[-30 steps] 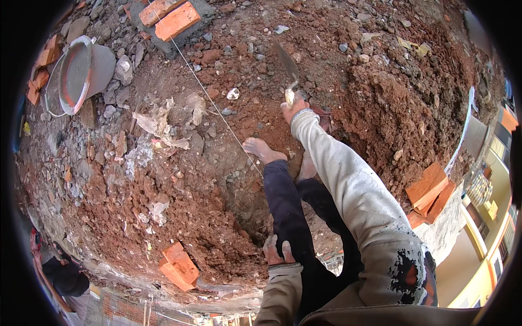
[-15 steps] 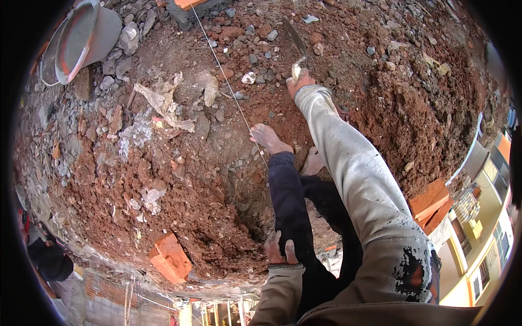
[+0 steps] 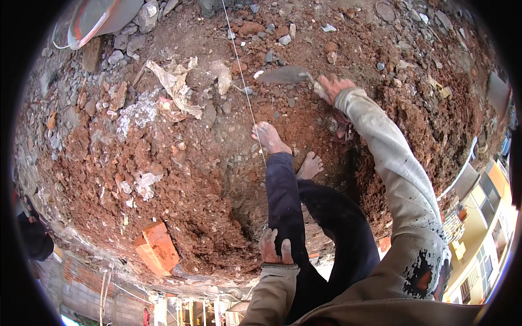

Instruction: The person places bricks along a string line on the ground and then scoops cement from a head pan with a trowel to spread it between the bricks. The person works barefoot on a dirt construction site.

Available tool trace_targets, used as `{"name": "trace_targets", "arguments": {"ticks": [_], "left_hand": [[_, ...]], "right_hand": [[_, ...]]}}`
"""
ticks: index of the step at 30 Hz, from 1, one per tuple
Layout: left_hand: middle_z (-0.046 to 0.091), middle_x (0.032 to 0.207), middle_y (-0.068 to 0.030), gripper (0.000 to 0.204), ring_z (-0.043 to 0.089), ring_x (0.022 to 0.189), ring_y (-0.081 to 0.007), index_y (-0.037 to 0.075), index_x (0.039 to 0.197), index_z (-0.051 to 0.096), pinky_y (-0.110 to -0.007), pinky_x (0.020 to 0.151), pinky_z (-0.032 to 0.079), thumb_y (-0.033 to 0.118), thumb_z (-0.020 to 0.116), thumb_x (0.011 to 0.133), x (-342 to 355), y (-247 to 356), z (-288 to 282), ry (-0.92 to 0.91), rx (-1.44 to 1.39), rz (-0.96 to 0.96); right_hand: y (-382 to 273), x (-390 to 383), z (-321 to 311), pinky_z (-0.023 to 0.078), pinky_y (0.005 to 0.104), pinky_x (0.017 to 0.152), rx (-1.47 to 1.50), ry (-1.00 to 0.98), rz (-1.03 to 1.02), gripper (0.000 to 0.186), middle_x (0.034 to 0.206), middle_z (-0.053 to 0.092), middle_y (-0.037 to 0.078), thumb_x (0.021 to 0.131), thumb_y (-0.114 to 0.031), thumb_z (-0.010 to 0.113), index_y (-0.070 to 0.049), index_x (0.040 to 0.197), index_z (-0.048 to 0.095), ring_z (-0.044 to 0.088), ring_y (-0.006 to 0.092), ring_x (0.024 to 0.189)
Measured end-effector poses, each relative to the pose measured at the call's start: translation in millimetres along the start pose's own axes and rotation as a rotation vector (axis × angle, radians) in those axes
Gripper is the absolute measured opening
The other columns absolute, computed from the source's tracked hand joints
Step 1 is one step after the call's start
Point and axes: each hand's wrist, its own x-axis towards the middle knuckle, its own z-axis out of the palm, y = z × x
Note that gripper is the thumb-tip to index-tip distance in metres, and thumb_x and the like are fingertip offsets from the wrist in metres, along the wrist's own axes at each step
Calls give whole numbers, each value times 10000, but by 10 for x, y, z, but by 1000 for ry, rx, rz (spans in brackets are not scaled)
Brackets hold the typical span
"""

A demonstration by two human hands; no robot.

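Just past twelve o'clock, the trowel (image 3: pixel 284 75) points lengthwise toward nine from the nearer right hand (image 3: pixel 334 87), fingers closed round its handle, tip near the white string (image 3: pixel 236 48). Near six, the left hand (image 3: pixel 276 249), half open, toolless, rests on the dark trouser leg (image 3: pixel 283 201).

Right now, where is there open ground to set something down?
The most open patch is reddish soil between the string, the trowel blade and the left foot, though pebbles dot it. Another lies between the string and the rocks beside the bucket, beyond the crumpled sheet. Those rocks crowd the bucket's side.
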Motion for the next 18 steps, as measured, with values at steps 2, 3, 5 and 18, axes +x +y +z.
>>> {"name": "trace_targets", "arguments": {"ticks": [2, 3, 5, 18], "left_hand": [[496, 1185, -241, 429, 472, 1130, -393, -17, 1164, 526, -469, 976, 371, 265, 579, 845, -21, -36, -1, 4, -23, -10], [494, 1188, -241, 427, 471, 1134, -394, -19, 1164, 525, -469, 978, 370, 262, 579, 847, -52, -74, -25, 12, -29, -9], [489, 1195, -241, 425, 467, 1141, -395, -22, 1166, 522, -470, 981, 368, 258, 578, 850, -47, -81, 11, 28, -52, 7], [501, 1189, -237, 410, 484, 1122, -385, -17, 1149, 539, -461, 983, 363, 288, 563, 876, -117, 1, 77, 68, -58, -13]], "right_hand": [[153, 328, -502, 533, 397, 679, -66, 100, 9, 335, 929, 571, 159, 960, -438, 367, -121, 1066, 395, 646, 296, 791], [117, 447, -602, 532, 408, 703, -69, 156, 25, 350, 916, 590, 170, 952, -441, 392, -115, 1080, 394, 649, 304, 812], [127, 625, -594, 525, 432, 755, -53, 376, 14, 440, 930, 632, 192, 923, -476, 439, -83, 1121, 445, 648, 336, 864], [-244, -156, 933, 466, 466, 878, 303, 11, -23, 636, 986, 618, 275, 860, -567, 434, 4, 1104, 574, 592, 425, 960]]}}
